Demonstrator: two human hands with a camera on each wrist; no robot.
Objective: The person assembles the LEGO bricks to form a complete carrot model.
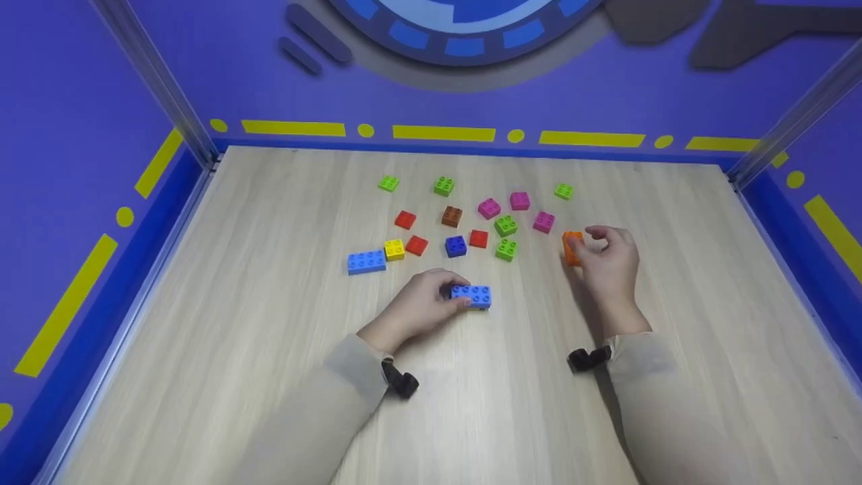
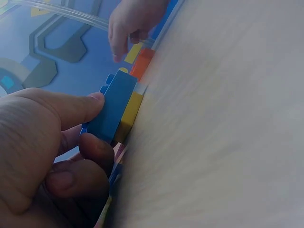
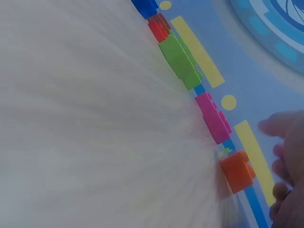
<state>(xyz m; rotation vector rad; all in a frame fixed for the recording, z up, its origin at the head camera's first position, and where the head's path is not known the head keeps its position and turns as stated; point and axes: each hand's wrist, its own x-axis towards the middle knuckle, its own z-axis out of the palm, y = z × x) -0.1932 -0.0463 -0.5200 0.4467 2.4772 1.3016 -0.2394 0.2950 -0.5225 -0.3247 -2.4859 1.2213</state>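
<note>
My left hand (image 1: pixel 424 303) pinches a light blue eight-stud building brick (image 1: pixel 477 295) between thumb and fingers, low over the table at the centre front. A yellow brick (image 2: pixel 129 116) shows directly under the blue one in the left wrist view. To the right, my right hand (image 1: pixel 611 263) hovers beside an orange brick (image 1: pixel 570 257), its fingers loosely bent and holding nothing. A gap shows between these fingers and the orange brick (image 3: pixel 236 173) in the right wrist view.
Beyond my hands lie several loose bricks: green (image 1: pixel 506 225), pink (image 1: pixel 544 221), red (image 1: pixel 417 245), brown (image 1: pixel 452 215) and dark blue (image 1: pixel 456 246). Another light blue brick (image 1: pixel 366 262) lies left, next to a yellow brick (image 1: pixel 394 250). Blue panels (image 1: pixel 444 101) border the wooden table (image 1: pixel 269 222).
</note>
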